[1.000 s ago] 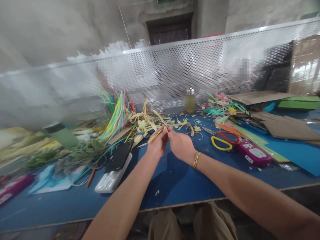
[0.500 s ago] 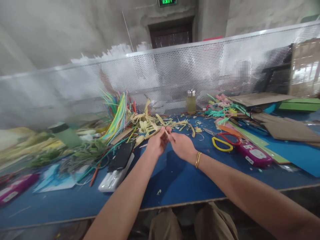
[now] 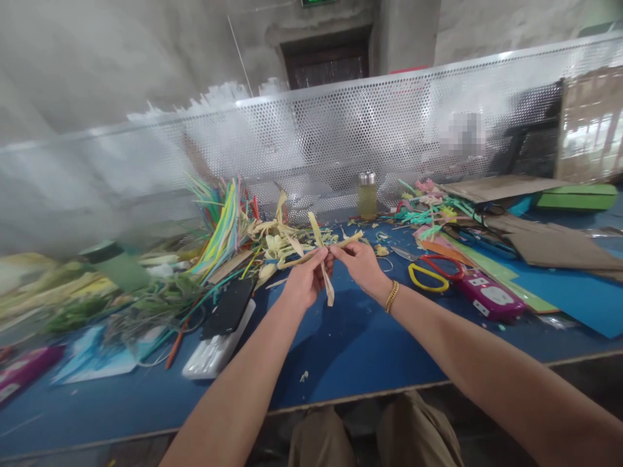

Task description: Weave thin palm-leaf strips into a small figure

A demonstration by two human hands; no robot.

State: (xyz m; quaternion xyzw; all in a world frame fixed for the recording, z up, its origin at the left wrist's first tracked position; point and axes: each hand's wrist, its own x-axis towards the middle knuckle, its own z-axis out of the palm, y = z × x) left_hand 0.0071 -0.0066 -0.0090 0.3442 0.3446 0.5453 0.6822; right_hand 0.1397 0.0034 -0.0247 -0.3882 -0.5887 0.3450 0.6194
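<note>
My left hand [image 3: 306, 280] and my right hand [image 3: 360, 266] meet over the blue table, fingers pinched together. Between them are pale yellow dried husk strips [image 3: 329, 293] that cross at the fingertips. One strip stands up above the fingers and hangs below them; the other runs sideways past both hands. The exact hold of each finger is partly hidden. Just behind my left hand lies a heap of pale husk pieces [image 3: 273, 250]. Red and yellow-handled scissors [image 3: 428, 280] rest to the right of my right hand.
Left of my hands lie a black phone [image 3: 228, 308] on a white case [image 3: 199, 360], coloured stems [image 3: 221, 227] and a green cup [image 3: 114, 266]. A jar [image 3: 367, 198] stands near the perforated metal screen [image 3: 335, 143]. A purple box [image 3: 489, 295] and cardboard [image 3: 555, 240] lie right.
The husk strips have turned between my fingers and now show as a cross, with ends above, below and to the right. My right hand has shifted slightly right. The view has moved slightly.
</note>
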